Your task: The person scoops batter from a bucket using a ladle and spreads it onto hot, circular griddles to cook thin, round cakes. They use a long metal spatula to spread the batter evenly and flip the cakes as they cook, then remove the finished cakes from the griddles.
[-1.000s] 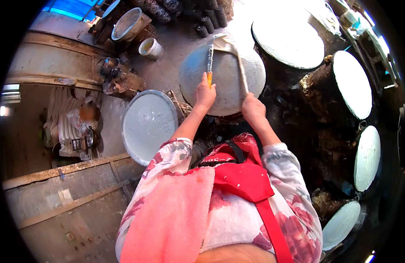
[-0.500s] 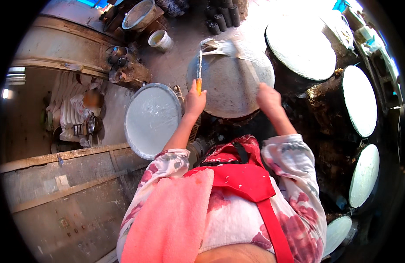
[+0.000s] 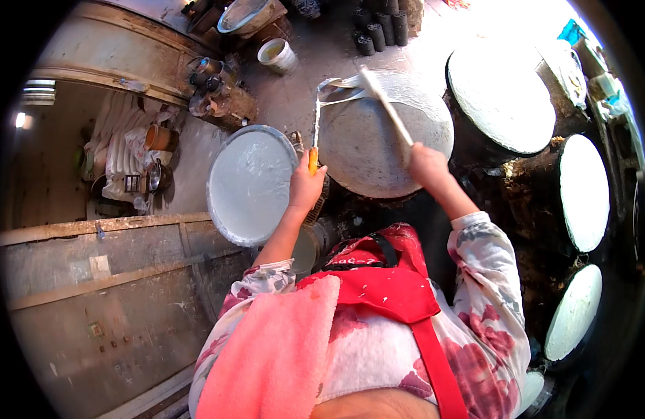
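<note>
The left hand [image 3: 307, 187] grips an orange-handled tool [image 3: 313, 160] at the left edge of the round grey plate [image 3: 364, 153]; the right hand [image 3: 429, 167] clasps a pale stick [image 3: 389, 108] over it. Pale lettering [image 3: 348, 263] marks the red apron [image 3: 382, 288].

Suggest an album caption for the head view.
Left hand on an orange-handled tool, right hand on a pale stick, a white sheet bunched at the far edge of a round griddle.
</note>
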